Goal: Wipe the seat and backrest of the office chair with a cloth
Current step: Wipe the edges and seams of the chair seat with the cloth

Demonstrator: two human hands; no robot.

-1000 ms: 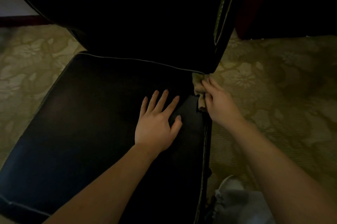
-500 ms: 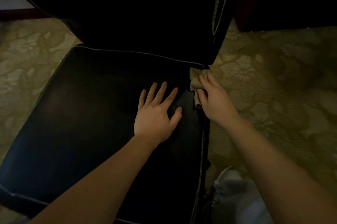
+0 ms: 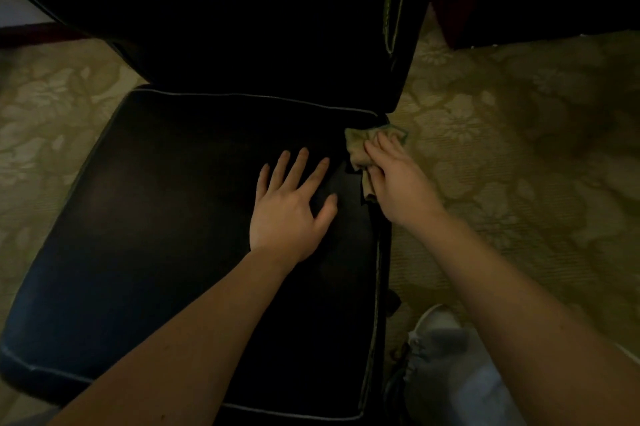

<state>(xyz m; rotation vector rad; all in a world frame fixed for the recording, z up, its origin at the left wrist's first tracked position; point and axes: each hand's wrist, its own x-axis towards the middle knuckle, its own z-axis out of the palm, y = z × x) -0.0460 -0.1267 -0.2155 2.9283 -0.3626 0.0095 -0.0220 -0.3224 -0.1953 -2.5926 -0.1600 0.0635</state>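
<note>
Head view.
- Office chair: black seat, pale piping; dark backrest upright behind it.
- Left hand: flat on the seat, fingers spread apart.
- Right hand: fingers clamped on the cloth.
- Cloth: olive, bunched, at the seat's rear right corner, below the backrest edge.
- Floor: patterned carpet; grey shoe beside the seat.

dim, yellow-green cast | backrest beyond left hand near-black, detail lost | faint sheen on seat left of it | shadow patches on carpet right of right hand | edges bowed, soft
</note>
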